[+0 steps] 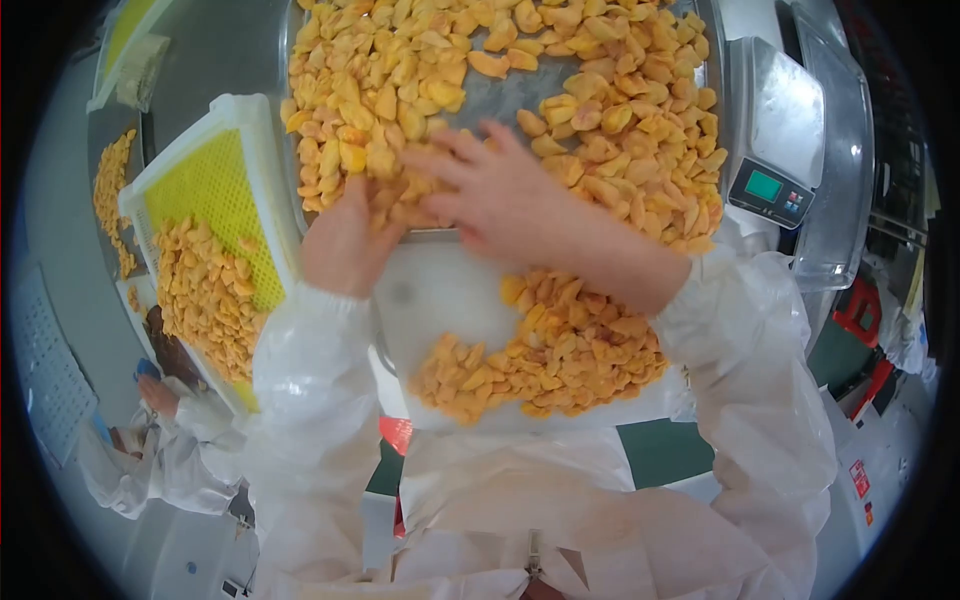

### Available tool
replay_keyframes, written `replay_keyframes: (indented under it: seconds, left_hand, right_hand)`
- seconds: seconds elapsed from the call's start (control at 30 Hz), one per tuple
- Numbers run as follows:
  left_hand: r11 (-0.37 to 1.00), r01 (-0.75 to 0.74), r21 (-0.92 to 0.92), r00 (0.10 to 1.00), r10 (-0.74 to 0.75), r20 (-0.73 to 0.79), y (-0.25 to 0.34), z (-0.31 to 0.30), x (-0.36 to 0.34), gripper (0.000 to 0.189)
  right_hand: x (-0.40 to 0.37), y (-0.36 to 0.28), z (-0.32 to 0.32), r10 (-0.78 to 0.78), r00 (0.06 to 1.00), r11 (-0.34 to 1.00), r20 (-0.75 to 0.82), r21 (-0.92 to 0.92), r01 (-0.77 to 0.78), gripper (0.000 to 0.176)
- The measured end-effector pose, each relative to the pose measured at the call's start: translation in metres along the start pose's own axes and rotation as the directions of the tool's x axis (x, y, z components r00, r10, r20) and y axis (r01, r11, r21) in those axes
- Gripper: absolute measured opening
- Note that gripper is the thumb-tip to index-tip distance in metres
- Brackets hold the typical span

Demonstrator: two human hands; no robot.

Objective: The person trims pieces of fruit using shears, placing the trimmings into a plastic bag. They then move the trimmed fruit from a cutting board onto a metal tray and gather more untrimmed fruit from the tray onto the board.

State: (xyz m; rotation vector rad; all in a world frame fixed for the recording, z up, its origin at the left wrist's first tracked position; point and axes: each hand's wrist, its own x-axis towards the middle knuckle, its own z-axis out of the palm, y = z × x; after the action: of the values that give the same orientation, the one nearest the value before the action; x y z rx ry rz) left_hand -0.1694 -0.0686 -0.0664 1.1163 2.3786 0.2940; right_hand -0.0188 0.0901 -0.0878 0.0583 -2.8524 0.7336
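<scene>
Yellow-orange fruit slices [385,50] lie heaped in a metal tray [515,90] in front of me. My left hand [345,240] is at the tray's near edge, its thumb apart from its fingers, the fingertips among the slices. From the right, my right hand [490,185] reaches across, fingers spread and somewhat blurred, over slices near the left hand. Some slices lie between the two hands. Closer to my body, a white board [440,290] carries another heap of slices [580,350], partly under my right forearm.
A scale [780,130] with a lit green display stands right of the tray. On the left, a white-rimmed crate [270,170] with yellow mesh holds more slices. Another person's sleeve [205,430] and a hand [157,395] show at lower left.
</scene>
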Motion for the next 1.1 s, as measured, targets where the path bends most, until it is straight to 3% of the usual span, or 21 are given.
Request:
replay_keyframes:
  seconds: [0.07,0.13,0.27,0.3,0.37,0.47,0.5,0.57,0.63,0.73,0.8,0.83,0.87,0.93,0.97,1.0,1.03,1.07,1.1]
  left_hand:
    - [0.998,0.06,-0.036,0.998,-0.061,-0.035,0.006,0.002,0.022,0.045]
    - [0.961,0.039,-0.273,0.991,-0.072,-0.112,0.009,-0.013,0.029,0.041]
    - [0.872,0.221,-0.436,0.968,-0.251,-0.012,-0.005,-0.039,-0.011,0.036]
    - [0.848,0.189,-0.495,0.965,-0.253,-0.064,-0.017,-0.027,-0.025,0.034]
    - [0.864,0.402,-0.303,0.91,-0.415,0.024,-0.029,-0.016,-0.053,0.037]
    - [0.87,0.349,-0.349,0.911,-0.402,-0.093,-0.022,0.001,-0.074,0.041]
    - [0.91,0.267,-0.317,0.935,-0.324,-0.144,-0.021,0.004,-0.076,0.045]
    - [0.921,0.186,-0.342,0.927,-0.28,-0.25,-0.025,0.017,-0.08,0.044]
    - [0.93,0.158,-0.331,0.924,-0.257,-0.282,-0.028,0.027,-0.081,0.04]
    - [0.941,0.134,-0.311,0.942,-0.218,-0.255,-0.035,0.039,-0.079,0.032]
    - [0.941,0.046,-0.335,0.94,-0.154,-0.303,-0.05,0.048,-0.074,0.027]
    - [0.888,0.079,-0.453,0.94,-0.218,-0.264,-0.057,0.054,-0.076,0.025]
    - [0.82,0.111,-0.561,0.934,-0.279,-0.223,-0.061,0.06,-0.077,0.023]
    - [0.62,0.229,-0.751,0.907,-0.415,-0.067,-0.055,0.053,-0.074,0.021]
    - [0.479,0.319,-0.818,0.876,-0.478,0.062,-0.044,0.041,-0.072,0.02]
    - [0.321,0.4,-0.859,0.836,-0.512,0.198,-0.039,0.033,-0.069,0.02]
    - [0.367,0.345,-0.864,0.873,-0.463,0.152,-0.041,0.034,-0.066,0.017]
    - [0.414,0.396,-0.82,0.872,-0.451,0.193,-0.042,0.032,-0.063,0.017]
    - [0.46,0.44,-0.771,0.867,-0.44,0.232,-0.045,0.026,-0.06,0.017]
  right_hand:
    - [0.01,0.023,-0.001,0.015,1.0,0.987,-0.026,-0.16,-0.019,0.033]
    - [0.012,0.058,-0.021,0.106,0.987,0.953,-0.121,-0.272,-0.136,0.034]
    - [-0.003,0.076,-0.053,0.245,0.901,0.824,-0.359,-0.412,-0.388,0.033]
    - [-0.002,0.065,-0.048,0.225,0.925,0.905,-0.307,-0.286,-0.315,0.031]
    - [-0.006,0.037,-0.034,0.168,0.965,0.984,-0.201,-0.031,-0.178,0.027]
    - [-0.006,0.013,-0.032,0.181,0.971,0.983,-0.155,-0.014,-0.186,0.022]
    - [-0.009,0.032,-0.036,0.228,0.916,0.965,-0.331,-0.048,-0.258,0.021]
    - [-0.015,0.086,-0.052,0.384,0.79,0.884,-0.479,-0.058,-0.465,0.024]
    - [-0.011,0.099,-0.089,0.495,0.773,0.826,-0.397,-0.062,-0.56,0.022]
    - [-0.014,0.122,-0.082,0.245,0.906,0.877,-0.347,-0.319,-0.359,0.017]
    - [-0.014,0.124,-0.089,0.494,0.814,0.848,-0.307,-0.038,-0.529,0.015]
    - [-0.01,0.119,-0.089,0.605,0.757,0.793,-0.247,0.109,-0.599,0.015]
    - [-0.005,0.112,-0.087,0.746,0.622,0.663,-0.238,0.36,-0.657,0.015]
    - [0.004,0.101,-0.085,0.942,0.326,0.27,-0.08,0.759,-0.593,0.019]
    - [0.0,0.101,-0.08,0.963,0.254,0.083,0.092,0.794,-0.602,0.024]
    - [0.002,0.095,-0.072,0.935,0.334,0.097,0.116,0.825,-0.557,0.024]
    - [0.005,0.087,-0.065,0.903,0.409,0.108,0.132,0.85,-0.515,0.023]
    - [0.007,0.079,-0.06,0.865,0.481,0.117,0.144,0.873,-0.473,0.023]
    - [0.021,0.059,-0.066,0.818,0.534,0.132,0.215,0.833,-0.538,0.023]
